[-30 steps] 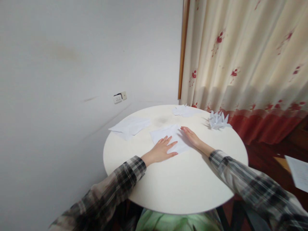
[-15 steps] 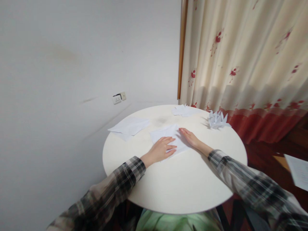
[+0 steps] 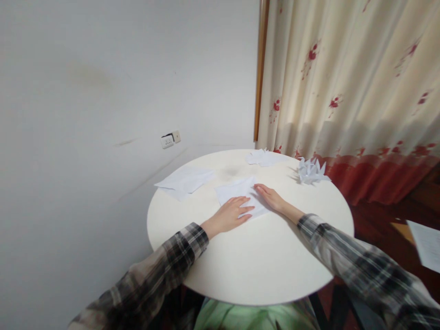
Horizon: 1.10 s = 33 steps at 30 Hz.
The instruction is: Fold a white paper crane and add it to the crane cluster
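Note:
A white sheet of paper [image 3: 237,187] lies on the round white table [image 3: 261,261] in front of me. My left hand [image 3: 232,214] rests palm down across its near left part, fingers stretched out and a little apart. At the sheet's right side is my right hand [image 3: 270,196], turned on edge, with its fingers extended along the paper. Neither hand grips anything that I can see. Part of the sheet is hidden under my left hand.
More white sheets [image 3: 185,180] lie at the table's left. Paper pieces [image 3: 263,157] lie at the far edge. A cluster of pointed folded paper shapes [image 3: 311,172] stands at the right. A wall with a socket [image 3: 167,141] and a curtain [image 3: 309,91] are behind.
The sheet's near edge, which stuck out below my left hand, now shows less there. My left hand has shifted very slightly right; my right hand is almost where it was.

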Available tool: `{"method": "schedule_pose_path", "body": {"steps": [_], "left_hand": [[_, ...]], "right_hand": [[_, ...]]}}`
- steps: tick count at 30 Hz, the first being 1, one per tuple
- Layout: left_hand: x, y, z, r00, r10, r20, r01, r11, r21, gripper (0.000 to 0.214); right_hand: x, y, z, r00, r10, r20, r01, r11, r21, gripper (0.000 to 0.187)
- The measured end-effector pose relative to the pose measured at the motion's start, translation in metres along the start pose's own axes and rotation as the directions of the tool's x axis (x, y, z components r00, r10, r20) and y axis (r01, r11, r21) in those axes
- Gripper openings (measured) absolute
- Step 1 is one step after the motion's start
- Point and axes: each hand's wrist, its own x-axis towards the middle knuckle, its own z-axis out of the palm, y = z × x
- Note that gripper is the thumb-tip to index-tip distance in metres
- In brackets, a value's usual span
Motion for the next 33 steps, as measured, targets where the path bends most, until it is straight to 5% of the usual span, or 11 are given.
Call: {"method": "schedule_pose_path", "body": {"steps": [6, 10, 14, 23, 29, 33], "left_hand": [[0.003, -0.004, -0.003, 0.999, -0.017, -0.029, 0.018, 0.999, 0.035, 0.032], [0.006, -0.007, -0.007, 0.995, -0.082, -0.057, 0.085, 0.994, 0.063, 0.03], [0.01, -0.011, -0.007, 0.982, -0.154, -0.113, 0.168, 0.979, 0.117, 0.035], [0.027, -0.003, -0.004, 0.936, -0.329, -0.127, 0.347, 0.922, 0.17, 0.021], [0.035, 0.007, 0.012, 0.948, -0.269, -0.169, 0.255, 0.962, -0.102, 0.03], [0.033, 0.009, 0.02, 0.977, -0.213, -0.019, 0.211, 0.974, -0.078, 0.049]], "right_hand": [[-0.001, -0.006, -0.004, 0.998, -0.006, 0.06, 0.02, 0.972, -0.232, 0.046], [-0.006, -0.016, -0.013, 0.988, -0.087, 0.129, 0.141, 0.85, -0.507, 0.044], [-0.01, -0.03, -0.018, 0.999, -0.024, 0.031, 0.038, 0.772, -0.635, 0.054], [-0.012, -0.047, -0.004, 0.976, -0.109, 0.189, 0.192, 0.838, -0.51, 0.037], [-0.008, -0.045, -0.001, 0.997, -0.039, 0.068, 0.066, 0.888, -0.455, 0.027], [-0.008, -0.042, -0.002, 0.996, -0.025, -0.085, -0.006, 0.938, -0.348, 0.026]]}}
